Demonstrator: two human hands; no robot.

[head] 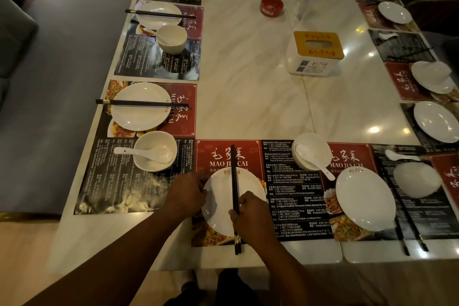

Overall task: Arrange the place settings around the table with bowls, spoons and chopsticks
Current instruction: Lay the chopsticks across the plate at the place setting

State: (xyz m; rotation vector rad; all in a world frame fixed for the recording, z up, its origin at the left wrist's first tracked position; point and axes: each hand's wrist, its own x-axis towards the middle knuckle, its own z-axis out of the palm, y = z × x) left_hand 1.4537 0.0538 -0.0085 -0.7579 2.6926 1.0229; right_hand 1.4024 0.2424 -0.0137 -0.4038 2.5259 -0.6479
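Chopsticks [234, 196] lie across the plate [221, 208] on the near placemat [295, 196], pinched at their lower part by the right hand [250, 213]. Left hand [188, 196] grips the plate's left rim, fingers curled. Bowl [310, 150] with spoon [313, 160] sits just right, beyond the plate.

marble table [248, 87], paper placemats [159, 45], tissue box [315, 53], ashtray [271, 6]

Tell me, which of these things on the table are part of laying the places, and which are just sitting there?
Part of the job: plate under the left hand; chopsticks held by the right hand; bowl with spoon; paper placemat.

Just lying about: red ashtray; tissue box; clear stand.
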